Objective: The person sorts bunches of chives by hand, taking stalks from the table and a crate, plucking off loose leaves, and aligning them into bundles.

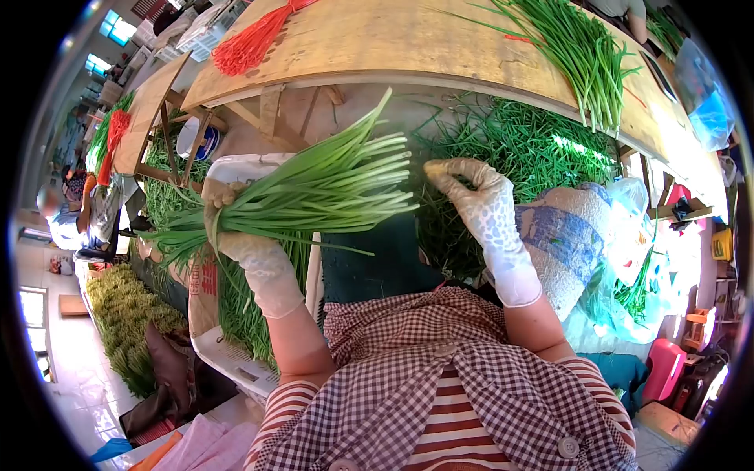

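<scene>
My left hand [228,216], in a whitish patterned glove, is wrapped round a bunch of garlic chives [330,184]. The pale cut ends point right and the green leaf tips hang to the left. To the right of those ends is my right hand [471,188], gloved too, with fingers loosely curved and a gap by the thumb. I see nothing in it, and it is apart from the bunch. Below my left hand stands a white crate [224,357] with more chives [247,314] inside.
Ahead is a wooden table [377,43] with red ties [255,43] and a chive bundle [577,63]. Loose green leaves [522,145] pile on the floor beneath. A woven sack [565,243] and plastic bags [628,275] stand right. Another person [71,220] sits far left.
</scene>
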The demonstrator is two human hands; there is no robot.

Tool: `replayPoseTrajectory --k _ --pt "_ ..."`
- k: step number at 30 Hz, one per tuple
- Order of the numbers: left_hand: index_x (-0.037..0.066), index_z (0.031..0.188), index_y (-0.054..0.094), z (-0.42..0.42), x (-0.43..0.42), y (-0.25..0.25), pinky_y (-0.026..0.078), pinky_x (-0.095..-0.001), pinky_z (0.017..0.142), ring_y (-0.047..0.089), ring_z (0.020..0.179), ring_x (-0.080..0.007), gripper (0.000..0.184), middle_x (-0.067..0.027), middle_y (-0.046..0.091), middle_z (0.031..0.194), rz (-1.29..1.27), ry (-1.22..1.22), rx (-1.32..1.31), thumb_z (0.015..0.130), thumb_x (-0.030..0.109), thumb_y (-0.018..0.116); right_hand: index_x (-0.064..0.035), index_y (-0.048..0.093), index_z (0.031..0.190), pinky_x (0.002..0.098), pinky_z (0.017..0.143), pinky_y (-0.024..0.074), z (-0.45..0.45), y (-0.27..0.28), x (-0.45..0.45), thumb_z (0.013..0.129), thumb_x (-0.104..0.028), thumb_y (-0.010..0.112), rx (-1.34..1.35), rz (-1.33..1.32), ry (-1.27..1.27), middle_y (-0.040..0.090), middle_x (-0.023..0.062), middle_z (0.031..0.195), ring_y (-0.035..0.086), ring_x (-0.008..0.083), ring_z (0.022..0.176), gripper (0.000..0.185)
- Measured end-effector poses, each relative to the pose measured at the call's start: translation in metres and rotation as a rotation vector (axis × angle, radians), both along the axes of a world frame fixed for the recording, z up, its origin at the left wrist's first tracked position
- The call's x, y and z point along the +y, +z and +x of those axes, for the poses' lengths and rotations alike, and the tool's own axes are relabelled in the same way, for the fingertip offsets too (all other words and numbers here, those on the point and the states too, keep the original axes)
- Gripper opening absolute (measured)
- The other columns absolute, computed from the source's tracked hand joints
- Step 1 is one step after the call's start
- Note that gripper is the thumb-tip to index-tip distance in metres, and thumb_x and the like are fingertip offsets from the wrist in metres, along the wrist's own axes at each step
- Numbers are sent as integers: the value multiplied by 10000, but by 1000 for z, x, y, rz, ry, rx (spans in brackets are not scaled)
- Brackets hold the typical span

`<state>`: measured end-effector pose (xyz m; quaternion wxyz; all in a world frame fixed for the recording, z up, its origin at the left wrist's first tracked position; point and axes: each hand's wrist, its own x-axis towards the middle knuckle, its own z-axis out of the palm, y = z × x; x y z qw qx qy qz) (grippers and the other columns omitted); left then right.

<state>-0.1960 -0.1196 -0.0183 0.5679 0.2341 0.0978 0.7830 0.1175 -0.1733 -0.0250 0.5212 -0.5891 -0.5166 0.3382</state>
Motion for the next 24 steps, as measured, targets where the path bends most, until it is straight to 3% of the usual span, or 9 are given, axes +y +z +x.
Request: replayPoseTrajectory --k 6,8,11,14,16,20,21,22,24 --pt "79 729 551 25 8 1 465 -403 804 550 744 -216 167 -50 564 690 -118 86 -67 867 167 524 -89 744 904 367 765 522 -33 0 9 727 -274 751 -499 488 203 705 119 862 665 275 801 257" --pt "72 723 543 35 4 4 460 -390 785 540 723 -218 174 -49 558 685 -124 56 -60 866 167 518 -89 744 918 374 741 523 -37 -12 11 734 -262 737 -482 434 227 700 127 847 658 278 772 253" --pt "74 711 533 37 4 7 463 -389 783 544 716 -221 181 -48 556 672 -139 75 -60 865 166 514 -116 745 860 369 733 530 -40 -6 1 733 -248 723 -134 80 244 695 111 792 657 266 722 184" --pt "79 703 527 28 6 6 468 -393 773 549 706 -227 187 -50 558 659 -181 120 -66 866 169 514 -146 724 772 347 753 540 -26 -9 5 732 -243 708 -694 127 177 684 81 723 661 241 689 107" --pt "83 703 531 16 10 3 474 -399 768 558 709 -234 190 -56 567 659 -138 170 -68 870 174 512 -194 701 722 324 800 542 -4 -21 11 716 -286 719 -689 308 49 650 54 634 662 222 673 94" --pt "92 728 549 11 1 15 493 -428 802 587 740 -230 174 -56 602 693 -99 119 -17 871 185 514 -145 696 694 353 486 487 62 -52 29 778 -311 693 -1024 -8 -475 612 84 563 611 239 507 186" --pt "91 730 549 13 -2 19 492 -437 806 587 741 -232 173 -56 600 691 -106 102 -33 870 187 517 -150 713 720 351 528 506 91 -68 33 793 -298 689 -1154 -163 -448 631 93 591 633 225 549 166" --pt "90 733 549 15 -5 22 492 -445 809 588 742 -233 172 -56 599 689 -113 85 -50 870 189 520 -147 742 807 318 618 539 98 -65 24 807 -251 687 -1255 -77 -455 692 88 715 679 210 661 118" --pt "90 735 549 17 -3 20 488 -463 813 587 749 -235 171 -56 597 691 -92 60 -66 870 192 522 -140 750 905 302 713 549 79 -45 21 816 -198 695 -751 -20 -355 723 69 865 694 204 779 120"
